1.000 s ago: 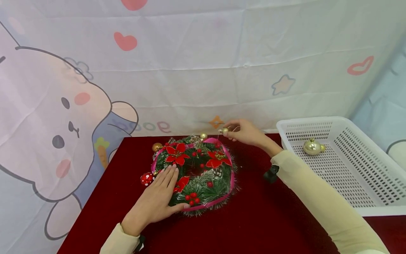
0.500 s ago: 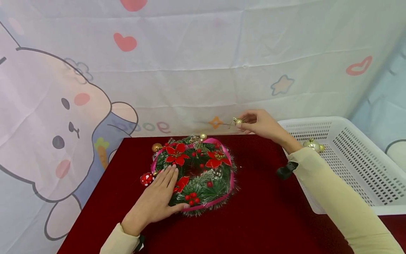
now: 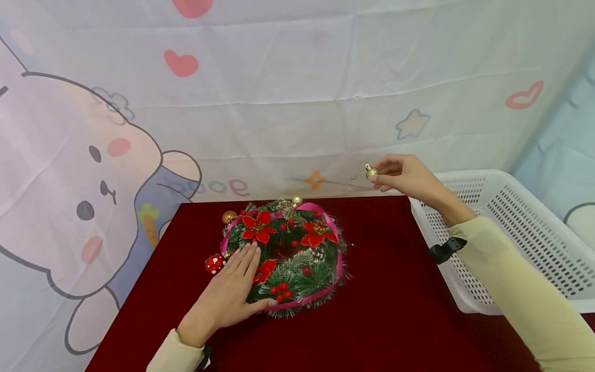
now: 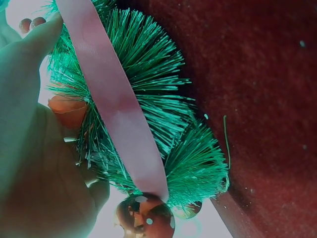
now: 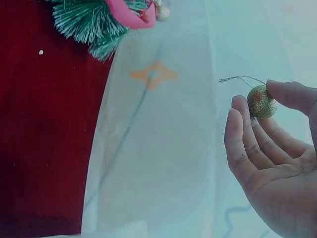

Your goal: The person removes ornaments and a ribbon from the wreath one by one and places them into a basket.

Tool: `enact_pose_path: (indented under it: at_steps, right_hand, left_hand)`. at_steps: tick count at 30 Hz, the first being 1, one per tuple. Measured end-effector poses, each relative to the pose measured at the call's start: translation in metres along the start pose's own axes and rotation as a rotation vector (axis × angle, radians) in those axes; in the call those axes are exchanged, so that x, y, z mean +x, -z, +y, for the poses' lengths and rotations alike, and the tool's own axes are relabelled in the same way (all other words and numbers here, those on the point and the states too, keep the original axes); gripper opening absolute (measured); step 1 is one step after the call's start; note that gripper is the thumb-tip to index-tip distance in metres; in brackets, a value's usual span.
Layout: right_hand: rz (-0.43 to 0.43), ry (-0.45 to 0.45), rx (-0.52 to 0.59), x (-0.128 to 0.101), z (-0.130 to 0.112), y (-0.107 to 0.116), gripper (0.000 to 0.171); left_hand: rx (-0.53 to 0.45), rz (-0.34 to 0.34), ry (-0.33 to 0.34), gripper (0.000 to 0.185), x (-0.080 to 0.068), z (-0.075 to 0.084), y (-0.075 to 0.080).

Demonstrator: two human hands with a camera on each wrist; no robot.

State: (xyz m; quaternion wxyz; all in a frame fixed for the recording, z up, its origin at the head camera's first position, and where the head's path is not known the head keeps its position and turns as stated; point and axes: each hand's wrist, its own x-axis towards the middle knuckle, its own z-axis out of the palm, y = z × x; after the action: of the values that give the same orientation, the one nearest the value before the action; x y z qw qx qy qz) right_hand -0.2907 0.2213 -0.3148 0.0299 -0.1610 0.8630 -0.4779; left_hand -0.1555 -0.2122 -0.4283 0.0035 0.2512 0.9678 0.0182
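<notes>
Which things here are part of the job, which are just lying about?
In use: wreath, pressed flat by left hand; small gold ball with wire, pinched by right hand; white basket beside it.
Lying about: red cloth, cartoon backdrop.

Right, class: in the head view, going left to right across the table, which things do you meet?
Red spotted bauble → left hand → wreath → small gold bauble → right hand → white basket.
</notes>
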Motion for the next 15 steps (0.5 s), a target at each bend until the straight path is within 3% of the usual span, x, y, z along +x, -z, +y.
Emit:
enact_pose_path:
  at_steps: [15]
  right_hand:
    - [0.087,-0.066,0.010,-0.029,0.021,0.050,0.045]
  left_hand:
    - [0.011,0.006,-0.010,0.110,0.000,0.001,-0.001]
